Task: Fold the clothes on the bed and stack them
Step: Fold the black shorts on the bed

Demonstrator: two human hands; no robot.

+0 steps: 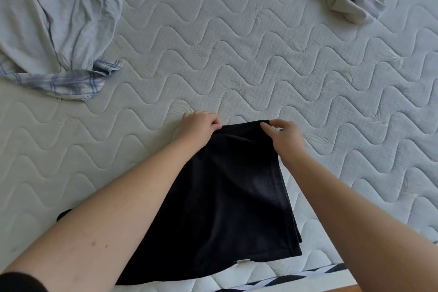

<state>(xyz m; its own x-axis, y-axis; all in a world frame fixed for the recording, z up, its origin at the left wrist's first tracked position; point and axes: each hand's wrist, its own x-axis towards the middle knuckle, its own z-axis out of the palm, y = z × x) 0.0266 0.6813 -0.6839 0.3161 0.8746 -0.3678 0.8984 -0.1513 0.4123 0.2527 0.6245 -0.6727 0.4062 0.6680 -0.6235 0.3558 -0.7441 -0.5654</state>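
Both hands pinch black garment (pixel 227 197); white tag (pixel 243 261) unreadable.

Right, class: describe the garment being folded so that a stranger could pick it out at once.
Start at the white quilted mattress and go to its near edge. There the left hand and right hand pinch the far corners of a black garment. It is the only dark piece; the other two clothes lie pale and crumpled at the far corners.
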